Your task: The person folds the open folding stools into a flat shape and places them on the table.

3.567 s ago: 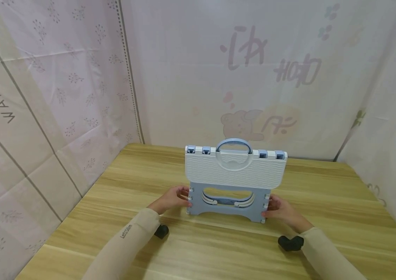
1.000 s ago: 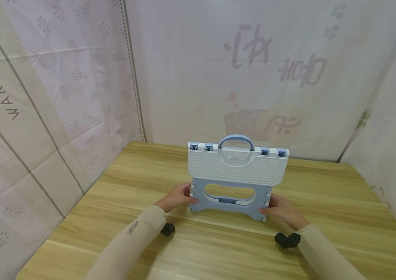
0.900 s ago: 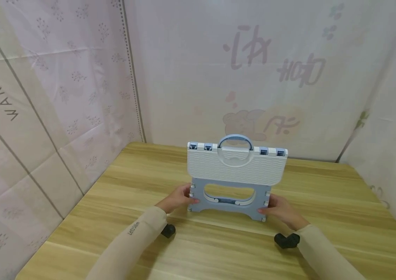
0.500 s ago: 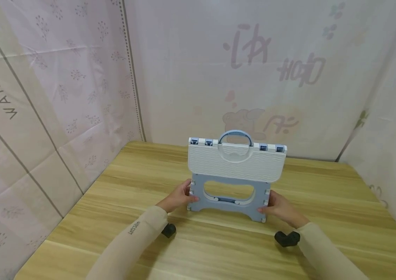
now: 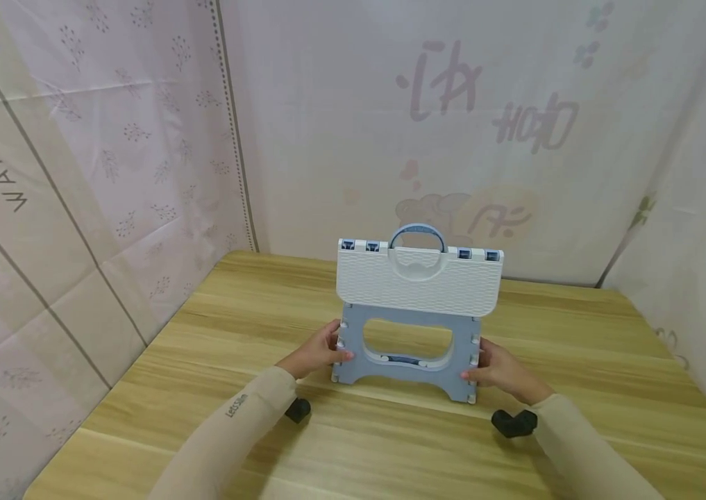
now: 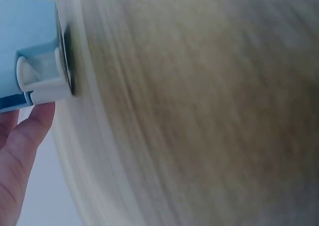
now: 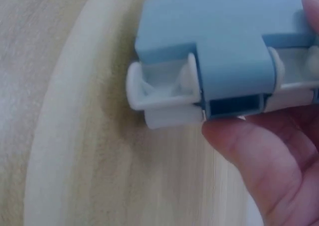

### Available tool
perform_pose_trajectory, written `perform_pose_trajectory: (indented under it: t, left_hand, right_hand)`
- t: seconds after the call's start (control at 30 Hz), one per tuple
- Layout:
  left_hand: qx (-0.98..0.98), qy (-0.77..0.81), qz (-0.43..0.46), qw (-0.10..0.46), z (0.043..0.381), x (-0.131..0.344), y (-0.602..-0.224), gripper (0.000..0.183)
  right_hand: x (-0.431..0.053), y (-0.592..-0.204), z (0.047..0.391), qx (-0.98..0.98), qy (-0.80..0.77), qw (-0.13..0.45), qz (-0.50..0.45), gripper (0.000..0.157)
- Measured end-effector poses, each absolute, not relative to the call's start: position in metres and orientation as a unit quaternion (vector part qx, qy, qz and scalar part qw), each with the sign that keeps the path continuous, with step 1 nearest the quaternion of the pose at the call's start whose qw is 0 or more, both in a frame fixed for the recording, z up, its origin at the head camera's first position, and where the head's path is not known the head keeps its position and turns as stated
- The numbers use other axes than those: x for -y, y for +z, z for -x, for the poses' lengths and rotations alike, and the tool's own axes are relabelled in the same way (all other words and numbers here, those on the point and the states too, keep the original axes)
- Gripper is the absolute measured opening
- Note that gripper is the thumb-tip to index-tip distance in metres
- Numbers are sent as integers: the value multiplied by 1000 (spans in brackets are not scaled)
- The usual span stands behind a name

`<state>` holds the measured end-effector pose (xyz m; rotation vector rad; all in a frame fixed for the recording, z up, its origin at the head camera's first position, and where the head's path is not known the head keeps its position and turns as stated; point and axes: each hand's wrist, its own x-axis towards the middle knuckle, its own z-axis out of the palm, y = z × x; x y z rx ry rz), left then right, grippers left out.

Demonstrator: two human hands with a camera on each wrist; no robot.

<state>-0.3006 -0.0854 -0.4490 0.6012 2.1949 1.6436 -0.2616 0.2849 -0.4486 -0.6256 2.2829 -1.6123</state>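
A folding step stool [image 5: 418,288] stands on its edge on the wooden table, folded nearly flat. Its white textured top panel hangs over the upper part of a blue-grey leg panel [image 5: 461,347] with an oval opening. At the upper edge a blue carrying handle [image 5: 418,229] sticks up. My left hand [image 5: 313,353] grips the left side of the leg panel, thumb on the front face. On the right side, my right hand [image 5: 502,371] holds the panel likewise. Close up in the right wrist view, fingertips [image 7: 224,133] press against the hinged edge. The stool's back is hidden.
The wooden table [image 5: 253,305] reaches to a printed curtain [image 5: 328,139] at the back and sides. Black wrist-camera mounts [image 5: 514,423] sit below both wrists, close to the tabletop.
The white top panel and handle have risen in the head view, and more of the leg panel shows. The stool's lower edge has come slightly nearer. My left thumb has moved onto the front face.
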Motion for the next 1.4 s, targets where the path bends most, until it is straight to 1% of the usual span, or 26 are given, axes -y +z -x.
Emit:
perform_pose_trajectory:
  t: [0.4, 0.67, 0.83, 1.07, 1.23, 1.4]
  left_hand:
    - [-760, 586, -207, 188, 300, 86, -452, 62]
    - [-748, 590, -221, 209, 304, 90, -454, 61]
    - [-754, 582, -212, 218, 306, 90, -453, 59]
    - [-757, 582, -192, 229, 307, 88, -451, 57]
    - [-745, 590, -220, 222, 308, 90, -451, 64]
    - [-747, 593, -204, 220, 311, 88, -453, 71]
  right_hand:
    - [-292, -455, 264, -768, -581, 166, 211, 72]
    - [-291, -452, 263, -769, -581, 177, 196, 71]
    - [-292, -450, 264, -772, -577, 188, 191, 69]
    - [-292, -450, 268, -769, -578, 200, 186, 74]
    - [-293, -453, 270, -750, -599, 201, 194, 77]
    - [-292, -454, 272, -743, -609, 197, 195, 80]
